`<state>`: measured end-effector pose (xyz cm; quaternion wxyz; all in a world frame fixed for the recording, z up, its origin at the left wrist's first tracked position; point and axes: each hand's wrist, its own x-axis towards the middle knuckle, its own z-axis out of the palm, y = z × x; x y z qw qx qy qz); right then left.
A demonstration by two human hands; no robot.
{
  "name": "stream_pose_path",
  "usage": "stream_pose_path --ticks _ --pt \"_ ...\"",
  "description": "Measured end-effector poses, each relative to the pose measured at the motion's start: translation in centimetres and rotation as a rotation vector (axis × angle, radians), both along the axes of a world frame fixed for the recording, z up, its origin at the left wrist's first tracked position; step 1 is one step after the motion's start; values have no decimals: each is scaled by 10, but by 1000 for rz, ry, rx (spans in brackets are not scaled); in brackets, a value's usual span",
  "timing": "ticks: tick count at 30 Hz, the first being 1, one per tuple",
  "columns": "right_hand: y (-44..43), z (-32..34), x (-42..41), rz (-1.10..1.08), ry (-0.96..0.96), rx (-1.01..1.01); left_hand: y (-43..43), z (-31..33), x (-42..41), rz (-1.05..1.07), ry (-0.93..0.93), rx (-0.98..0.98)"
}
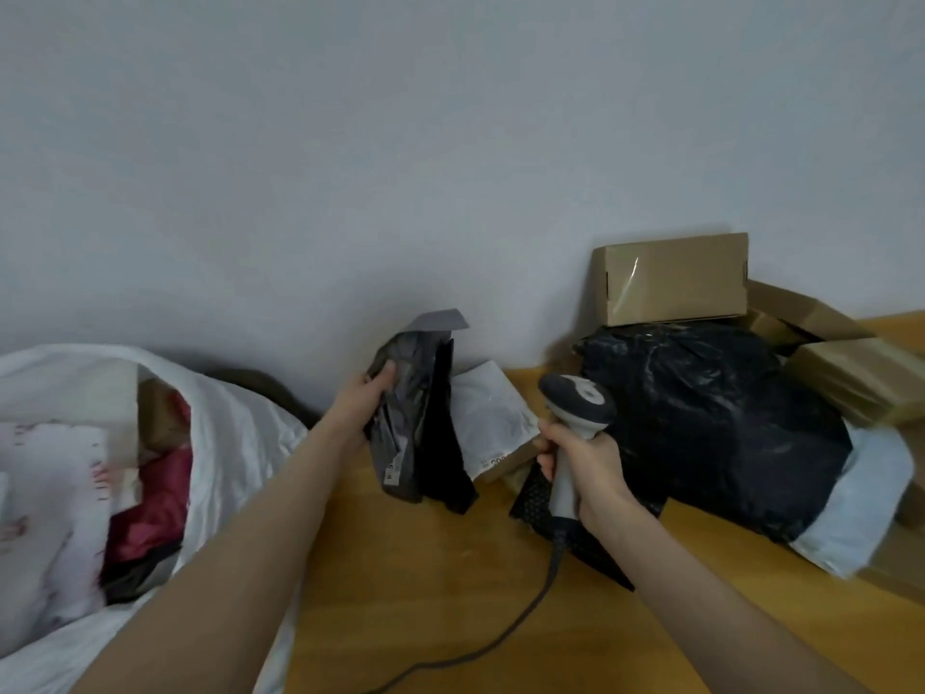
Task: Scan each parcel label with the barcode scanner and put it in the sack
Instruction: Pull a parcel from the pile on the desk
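Observation:
My left hand (359, 407) grips a grey and black plastic parcel (418, 418), held upright above the wooden table (425, 593). A small white label shows near the parcel's lower edge. My right hand (583, 465) holds the grey barcode scanner (575, 408) by its handle, just right of the parcel, with its head up. The scanner's cable runs down across the table. The white sack (235, 433) lies open at the left with several parcels inside it.
A large black plastic parcel (711, 423) lies at the right, with a white mailer (861, 513) under it and brown cardboard boxes (673, 278) stacked behind it. A white-labelled parcel (493, 418) lies by the wall. The wall stands close behind.

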<state>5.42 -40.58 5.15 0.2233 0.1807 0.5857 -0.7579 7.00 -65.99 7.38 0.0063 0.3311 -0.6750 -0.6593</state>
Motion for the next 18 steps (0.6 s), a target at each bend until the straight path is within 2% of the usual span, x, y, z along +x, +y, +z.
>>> stream_pose_path --ticks 5,10,16,18 --pt "-15 28 11 -21 96 -64 -17 52 24 -20 50 200" --pt "-23 48 15 -74 130 -85 -24 80 32 -73 79 241" --pt "-27 44 28 -141 29 -220 -7 98 28 -210 105 279" --pt "-25 43 28 -199 49 -165 -7 101 27 -240 111 236"
